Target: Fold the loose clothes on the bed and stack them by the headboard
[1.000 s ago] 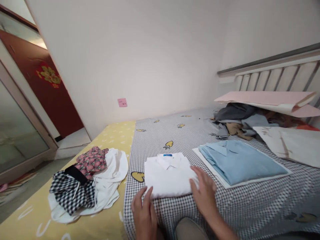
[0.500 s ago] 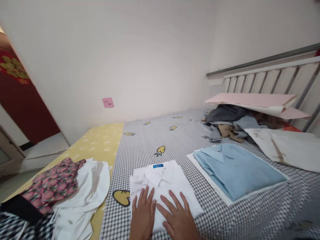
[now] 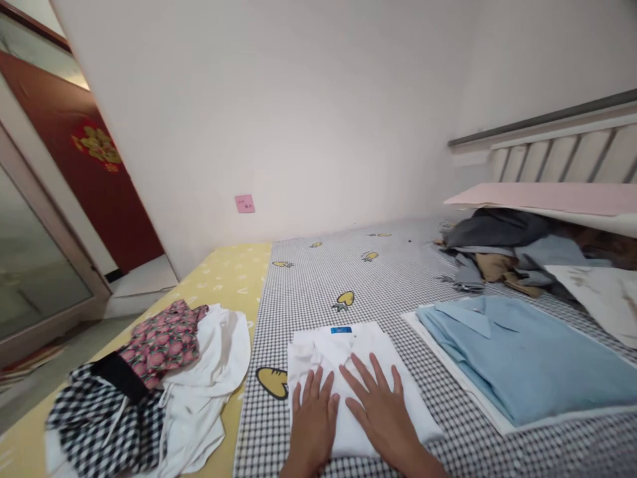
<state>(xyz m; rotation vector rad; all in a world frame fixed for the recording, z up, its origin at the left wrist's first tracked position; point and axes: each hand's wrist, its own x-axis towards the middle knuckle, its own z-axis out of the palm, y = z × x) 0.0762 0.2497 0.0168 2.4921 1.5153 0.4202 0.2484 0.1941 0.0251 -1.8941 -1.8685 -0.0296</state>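
Note:
A folded white shirt (image 3: pixel 368 338) with a blue label at its collar lies on the checkered bedding. My left hand (image 3: pixel 312 418) rests flat on its lower left part, fingers spread a little. My right hand (image 3: pixel 381 408) lies on the middle and right of the shirt, fingers spread wide. Neither hand grips anything. To the right, a folded light blue shirt (image 3: pixel 527 358) lies on a white sheet that shows around its edges.
Loose clothes, among them a floral piece (image 3: pixel 166 342) and a white garment (image 3: pixel 213 372), lie on the yellow bedding (image 3: pixel 233 265) at left. At right are a clothes pile (image 3: pixel 502 229) beneath pink board (image 3: pixel 547 197) and a headboard (image 3: pixel 562 159).
The view has turned left, so everything sits further right and more of the doorway shows. My right hand has shifted slightly up and outward on the white shirt; my left hand stays on it.

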